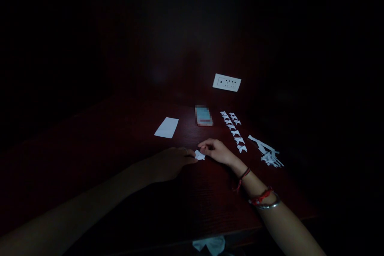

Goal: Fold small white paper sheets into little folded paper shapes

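A small white folded paper piece (199,155) with pointed edges lies between my hands, low over the dark red table. My left hand (175,161) grips its left edge, thumb and fingers closed around it. From the right, the curled fingers of my right hand (218,151) pinch the upper right edge of the same piece. My fingertips hide part of the paper. Further right, rows of similar small folded paper pieces (233,130) run away from me. Beyond my left hand a plain white sheet of paper (167,127) lies flat.
A pile of cut paper strips (271,159) lies at the right. A blurred-out blue rectangular item (203,115) rests toward the back. On the wall behind is a white socket plate (227,83). Something pale (210,244) shows below the table's front edge. The surroundings are very dark.
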The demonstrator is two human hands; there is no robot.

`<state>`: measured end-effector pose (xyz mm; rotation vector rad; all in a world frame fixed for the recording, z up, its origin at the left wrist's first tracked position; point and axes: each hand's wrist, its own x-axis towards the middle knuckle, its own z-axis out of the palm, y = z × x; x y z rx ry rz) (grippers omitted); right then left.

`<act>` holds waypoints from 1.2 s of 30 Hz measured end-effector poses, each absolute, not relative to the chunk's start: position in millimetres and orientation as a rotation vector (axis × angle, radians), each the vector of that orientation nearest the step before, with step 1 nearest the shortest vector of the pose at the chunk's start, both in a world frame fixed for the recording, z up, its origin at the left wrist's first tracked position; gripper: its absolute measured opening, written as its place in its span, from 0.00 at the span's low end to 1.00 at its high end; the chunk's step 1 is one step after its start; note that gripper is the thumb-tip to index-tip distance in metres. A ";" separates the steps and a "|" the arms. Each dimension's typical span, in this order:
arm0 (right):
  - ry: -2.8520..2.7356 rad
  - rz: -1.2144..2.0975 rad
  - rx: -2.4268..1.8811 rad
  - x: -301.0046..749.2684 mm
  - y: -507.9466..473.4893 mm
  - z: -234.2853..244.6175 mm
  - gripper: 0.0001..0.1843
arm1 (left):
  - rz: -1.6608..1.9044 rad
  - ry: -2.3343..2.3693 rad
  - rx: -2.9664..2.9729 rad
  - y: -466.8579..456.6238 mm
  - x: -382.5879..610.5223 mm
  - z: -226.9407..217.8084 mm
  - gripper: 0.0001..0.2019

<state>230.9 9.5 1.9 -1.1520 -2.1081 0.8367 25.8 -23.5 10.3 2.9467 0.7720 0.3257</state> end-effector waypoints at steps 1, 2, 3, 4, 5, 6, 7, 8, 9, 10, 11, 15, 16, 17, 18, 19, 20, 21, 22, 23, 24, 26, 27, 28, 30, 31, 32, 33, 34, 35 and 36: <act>-2.113 0.853 -1.161 230.1 9.9 2.0 0.12 | 0.313 0.780 2.950 -23.5 26.2 9.8 0.27; -2.111 0.884 -1.174 229.3 10.2 2.3 0.12 | 0.306 0.784 2.953 -23.4 26.3 9.5 0.27; -2.102 0.917 -1.191 228.6 10.5 2.7 0.13 | 0.304 0.784 2.956 -23.4 26.4 9.3 0.27; -2.088 0.945 -1.210 228.0 10.8 3.1 0.13 | 0.303 0.781 2.958 -23.4 26.3 9.3 0.26; -2.073 0.965 -1.231 227.5 11.2 3.4 0.13 | 0.305 0.775 2.961 -23.3 26.2 9.3 0.26; -2.056 0.975 -1.251 227.1 11.7 3.3 0.13 | 0.310 0.771 2.963 -23.3 26.1 9.5 0.26; -2.042 0.975 -1.272 226.9 12.2 3.0 0.13 | 0.316 0.768 2.965 -23.2 26.2 9.7 0.26; -2.032 0.966 -1.288 226.9 12.9 2.4 0.13 | 0.322 0.762 2.969 -23.2 26.4 10.0 0.26; -2.024 0.953 -1.300 227.0 13.6 1.5 0.13 | 0.328 0.758 2.973 -23.2 26.7 10.4 0.25; -2.020 0.940 -1.309 227.2 14.2 0.5 0.13 | 0.333 0.756 2.979 -23.2 27.2 10.7 0.25; -2.022 0.930 -1.312 227.4 14.9 -0.5 0.12 | 0.336 0.755 2.985 -23.3 27.8 11.1 0.25; -2.095 0.900 -1.282 227.7 14.6 0.7 0.11 | 0.328 0.775 3.006 -23.1 29.8 12.3 0.24; -2.127 0.878 -1.267 227.5 13.5 2.7 0.10 | 0.321 0.782 3.013 -22.9 30.0 12.4 0.24; -2.160 0.844 -1.255 227.2 12.0 5.2 0.10 | 0.313 0.787 3.019 -22.7 30.0 12.5 0.24; -2.191 0.800 -1.242 226.9 10.1 8.1 0.10 | 0.303 0.791 3.024 -22.6 29.9 12.5 0.23; -2.224 0.752 -1.227 226.5 8.1 11.0 0.09 | 0.299 0.795 3.027 -22.7 29.7 12.6 0.23; -2.254 0.704 -1.208 226.2 6.0 13.7 0.09 | 0.302 0.802 3.028 -22.9 29.4 12.7 0.23; -2.279 0.661 -1.185 225.9 4.1 15.9 0.10 | 0.308 0.806 3.028 -23.4 29.2 13.0 0.24; -2.299 0.625 -1.159 225.6 2.4 17.6 0.10 | 0.313 0.811 3.027 -24.0 29.0 13.4 0.24; -2.314 0.599 -1.134 225.4 1.0 18.6 0.10 | 0.317 0.816 3.027 -24.7 28.8 13.9 0.24; -2.326 0.582 -1.113 225.3 0.0 18.9 0.10 | 0.316 0.822 3.026 -25.3 28.8 14.4 0.24; -2.343 0.567 -1.080 225.3 -0.9 18.1 0.09 | 0.308 0.827 3.028 -25.9 29.2 14.8 0.25; -2.345 0.561 -1.069 225.4 -1.0 17.2 0.08 | 0.301 0.829 3.034 -25.8 29.5 14.4 0.25; -2.344 0.550 -1.061 225.4 -0.8 16.2 0.07 | 0.295 0.832 3.043 -25.2 29.8 13.6 0.26; -2.333 0.510 -1.049 225.5 -0.3 14.0 0.07 | 0.274 0.831 3.068 -23.3 30.5 10.8 0.26; -2.329 0.484 -1.041 225.5 0.0 13.0 0.07 | 0.266 0.835 3.079 -22.1 30.7 9.2 0.26; -2.328 0.457 -1.029 225.6 0.3 12.1 0.07 | 0.261 0.843 3.086 -20.9 30.8 7.6 0.26; -2.331 0.431 -1.013 225.7 0.6 11.4 0.07 | 0.263 0.851 3.090 -19.9 30.8 6.2 0.26; -2.337 0.405 -0.994 225.9 0.8 10.9 0.07 | 0.270 0.859 3.089 -19.2 30.8 5.2 0.26; -2.344 0.379 -0.977 226.1 0.9 10.6 0.07 | 0.278 0.861 3.087 -18.8 30.7 4.6 0.26; -2.352 0.352 -0.960 226.2 1.0 10.5 0.07 | 0.290 0.865 3.084 -18.6 30.6 4.2 0.26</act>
